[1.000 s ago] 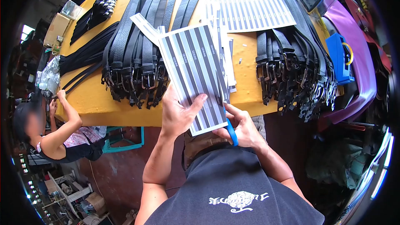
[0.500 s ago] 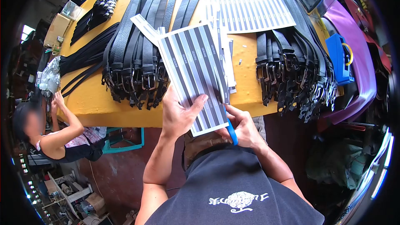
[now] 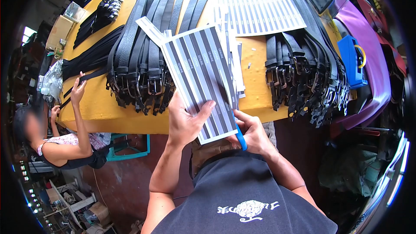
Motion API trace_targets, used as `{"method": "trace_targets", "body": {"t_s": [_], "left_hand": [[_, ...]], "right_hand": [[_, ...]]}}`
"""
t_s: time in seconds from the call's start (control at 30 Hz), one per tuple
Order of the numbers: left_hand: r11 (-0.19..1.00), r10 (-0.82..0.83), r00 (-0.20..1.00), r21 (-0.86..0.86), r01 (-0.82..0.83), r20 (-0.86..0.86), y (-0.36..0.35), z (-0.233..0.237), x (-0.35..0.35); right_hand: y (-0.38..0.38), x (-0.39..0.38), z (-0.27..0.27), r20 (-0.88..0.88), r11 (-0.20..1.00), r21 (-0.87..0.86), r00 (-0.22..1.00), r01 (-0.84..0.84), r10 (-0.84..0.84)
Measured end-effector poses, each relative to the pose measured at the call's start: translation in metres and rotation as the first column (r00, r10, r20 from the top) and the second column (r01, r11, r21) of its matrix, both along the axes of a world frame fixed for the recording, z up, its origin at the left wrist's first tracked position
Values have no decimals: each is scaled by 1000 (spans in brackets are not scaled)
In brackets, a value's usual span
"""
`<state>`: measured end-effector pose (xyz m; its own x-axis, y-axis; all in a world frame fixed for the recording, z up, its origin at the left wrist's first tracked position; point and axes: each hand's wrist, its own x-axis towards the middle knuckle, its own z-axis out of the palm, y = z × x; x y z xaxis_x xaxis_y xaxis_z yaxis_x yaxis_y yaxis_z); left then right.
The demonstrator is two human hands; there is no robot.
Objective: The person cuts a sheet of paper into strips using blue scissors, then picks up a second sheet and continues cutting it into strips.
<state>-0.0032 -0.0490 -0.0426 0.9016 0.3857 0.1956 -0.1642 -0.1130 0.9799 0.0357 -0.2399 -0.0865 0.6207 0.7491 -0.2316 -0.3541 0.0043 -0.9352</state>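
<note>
My left hand (image 3: 184, 121) grips a sheet of striped labels (image 3: 197, 73) printed "GENUINE LEATHER", its thumb pressed on the lower part of the face. The fingers behind the sheet are hidden. At the sheet's lower right edge, my right hand (image 3: 256, 138) is closed around blue-handled scissors (image 3: 241, 138). Their blades lie along that edge, partly covered by the sheet. Loose label strips (image 3: 149, 30) stick out past the sheet's upper left corner, and cut pieces (image 3: 239, 69) lie behind its right side. A larger label sheet (image 3: 264, 15) rests farther back on the table.
Black belts with buckles (image 3: 141, 73) hang at the yellow table's (image 3: 255, 71) front edge, with another bundle (image 3: 299, 65) at right. A blue container (image 3: 352, 60) stands beyond. At left, a co-worker (image 3: 73, 147) sits beside black straps (image 3: 89, 56) and a teal stool (image 3: 128, 156).
The co-worker's hands have separated, and one has risen to the right, lifting a black strap. My label sheet has tilted slightly; both my hands stay in nearly the same place.
</note>
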Motion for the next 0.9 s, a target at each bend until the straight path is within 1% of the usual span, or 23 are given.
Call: {"method": "trace_targets", "body": {"t_s": [0.1, 0.2, 0.4, 0.5, 0.6, 0.7, 0.73, 0.77, 0.8, 0.83, 0.9], "left_hand": [[1000, -12, 999, -13, 11, -32, 1, 2, -2], [1000, -1, 1000, 20, 1, -3, 0, 1, -2], [1000, -12, 1000, 7, 12, -6, -2, 6, -2], [999, -12, 1000, 36, 12, -5, -2, 9, -3], [999, -19, 1000, -25, 19, 23, -3, 12, -4], [964, -67, 993, -252, 90, 97, 13, 12, 2], [970, -65, 992, -227, 88, 108, 19, 18, 7], [985, -23, 998, -168, 32, 54, 21, 21, 11], [994, -9, 1000, -109, 12, 27, 22, 22, 15], [999, 5, 1000, -49, -5, 1, 22, 24, 17], [998, -12, 999, 67, 14, -33, 19, 27, 17]], "right_hand": [[1, -1, -4, 36, 1000, 22, 999, 17, -18], [0, 0, 0, -9, 1000, 2, 1000, 11, -11], [-1, -1, -4, -20, 1000, -2, 999, 29, -29], [-2, -1, -5, -5, 1000, -7, 1000, 25, -25], [-3, 2, 5, 9, 999, -43, 1000, 8, -8], [-5, 3, 8, 53, 999, -54, 999, -7, 10], [-5, 2, 9, 72, 998, -54, 997, -16, 20], [-6, 1, 12, 93, 998, -53, 995, -26, 31], [-6, 2, 13, 116, 998, -52, 992, -35, 41], [-7, 1, 12, 71, 999, -29, 997, -31, 33], [-9, 0, 7, -17, 1000, 18, 1000, -13, 14]]}}
